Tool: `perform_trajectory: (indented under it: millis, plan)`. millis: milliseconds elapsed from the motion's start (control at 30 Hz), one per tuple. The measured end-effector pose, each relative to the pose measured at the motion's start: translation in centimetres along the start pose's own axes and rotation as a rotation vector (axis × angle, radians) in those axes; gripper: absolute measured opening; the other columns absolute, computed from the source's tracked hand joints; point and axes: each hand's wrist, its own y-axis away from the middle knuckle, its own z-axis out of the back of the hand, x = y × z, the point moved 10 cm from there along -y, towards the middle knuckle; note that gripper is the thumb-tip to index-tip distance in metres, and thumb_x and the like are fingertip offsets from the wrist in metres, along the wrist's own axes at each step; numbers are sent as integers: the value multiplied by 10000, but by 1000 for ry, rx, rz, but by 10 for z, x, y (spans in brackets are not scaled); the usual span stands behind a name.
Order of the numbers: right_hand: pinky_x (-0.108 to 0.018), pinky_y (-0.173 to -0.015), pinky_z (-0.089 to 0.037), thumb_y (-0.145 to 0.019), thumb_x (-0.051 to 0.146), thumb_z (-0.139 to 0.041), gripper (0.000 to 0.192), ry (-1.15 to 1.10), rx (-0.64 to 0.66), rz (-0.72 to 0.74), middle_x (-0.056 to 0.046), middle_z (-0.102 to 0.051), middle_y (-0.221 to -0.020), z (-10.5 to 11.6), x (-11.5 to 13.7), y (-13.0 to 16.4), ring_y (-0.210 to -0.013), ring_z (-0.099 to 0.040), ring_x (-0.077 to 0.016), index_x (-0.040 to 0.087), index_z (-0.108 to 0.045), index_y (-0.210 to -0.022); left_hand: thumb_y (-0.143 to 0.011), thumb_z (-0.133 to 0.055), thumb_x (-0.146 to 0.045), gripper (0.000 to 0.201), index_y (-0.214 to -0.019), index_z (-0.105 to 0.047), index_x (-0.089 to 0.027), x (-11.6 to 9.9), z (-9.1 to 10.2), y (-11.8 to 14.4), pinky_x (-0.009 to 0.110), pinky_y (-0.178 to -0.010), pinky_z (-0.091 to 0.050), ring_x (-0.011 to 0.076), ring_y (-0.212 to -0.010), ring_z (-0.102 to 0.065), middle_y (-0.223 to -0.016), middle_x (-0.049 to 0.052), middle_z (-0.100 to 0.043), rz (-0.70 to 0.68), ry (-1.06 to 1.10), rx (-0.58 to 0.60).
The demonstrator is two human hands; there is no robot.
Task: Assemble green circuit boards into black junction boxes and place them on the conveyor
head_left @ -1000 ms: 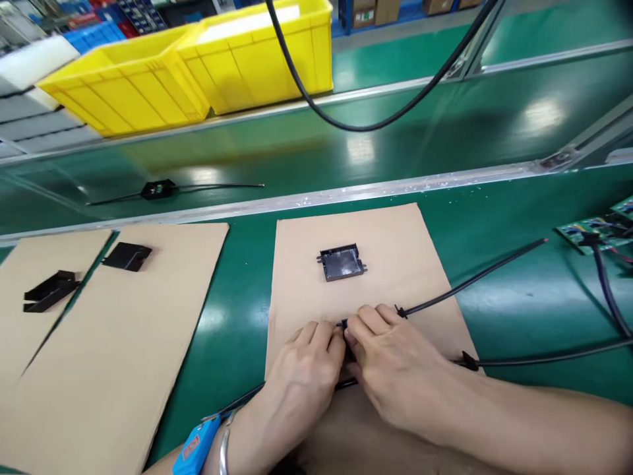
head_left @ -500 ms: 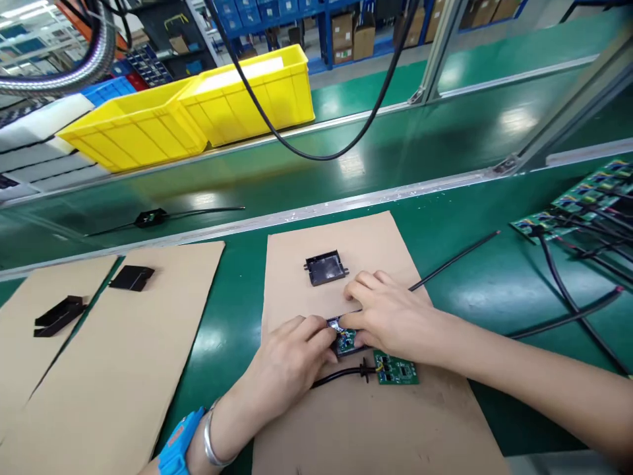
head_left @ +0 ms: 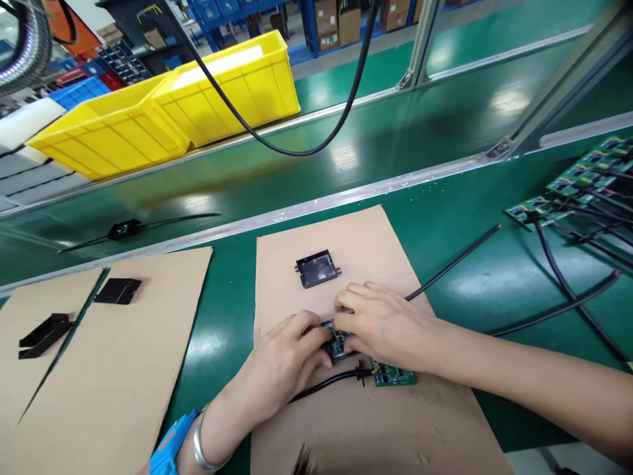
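Observation:
A green circuit board (head_left: 339, 341) sits in a black plastic housing (head_left: 341, 358) on the cardboard sheet. My left hand (head_left: 289, 353) grips the left end of this housing, thumb low and fingers curled over the edge. From the right, my right hand (head_left: 378, 323) pinches at the board and housing, its fingers hiding the right part. Just below lies a second circuit board (head_left: 397, 377), joined to a black cable (head_left: 329, 380) that runs left under my left hand. Beyond my hands, an open black housing (head_left: 317, 269) rests with its hollow side up.
More black housing parts (head_left: 117, 291) lie on cardboard at left. At right are several wired circuit boards (head_left: 578, 181) and loose black cables (head_left: 548, 316). A metal rail (head_left: 346, 192) crosses behind, with yellow bins (head_left: 232, 92) beyond. A black cable loop (head_left: 297, 153) hangs in front.
The view has shifted slightly, so most things sit further left. My fingers have moved a little over the board; both hands stay at the same housing.

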Motion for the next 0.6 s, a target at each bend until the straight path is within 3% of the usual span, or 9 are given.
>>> perform_trajectory:
  millis: [67, 167, 267, 367, 600]
  plan:
    - [-364, -848, -417, -873, 224, -595, 180, -59, -11, 5, -69, -601, -1032, 12, -5, 11, -995, -514, -221, 208, -649, -1044, -911, -509, -162, 224, -1123, -578, -175, -6, 3, 0, 365, -841, -508, 215, -996, -546, -1148, 98, -553, 11, -7, -4]
    - [-360, -885, -438, -877, 232, -587, 321, -77, -39, -74, -75, -620, -1066, 29, -22, 30, -1015, -544, -220, 209, -588, -1197, -879, -491, -149, 352, -1227, -544, -142, -29, 0, 0, 440, -947, -458, 262, -1102, -512, -1251, 125, -548, -116, -58, 5]
    - [-373, -841, -464, -876, 201, -550, 290, -41, -11, -169, -87, -638, -1014, 29, -41, 44, -950, -580, -230, 167, -585, -1162, -879, -481, -161, 493, -1369, -444, -119, -42, -15, 1, 460, -1007, -422, 278, -1190, -487, -1387, 111, -501, -254, -128, 50]
    - [-353, -801, -471, -914, 182, -467, 224, -82, 27, -201, -82, -638, -977, 23, -48, 49, -911, -587, -215, 171, -604, -1091, -939, -414, -120, 494, -1432, -373, -137, -39, -24, -1, 428, -1026, -416, 254, -1239, -475, -1417, 69, -498, -280, -223, 61]
    - [-294, -692, -430, -856, 34, -398, 245, -194, 42, -109, -62, -575, -849, 13, -33, 37, -804, -518, -178, 150, -597, -942, -1007, -290, -124, 386, -1337, -489, -142, -40, -14, -7, 384, -970, -478, 216, -1103, -562, -1268, 55, -607, -235, -238, 44]
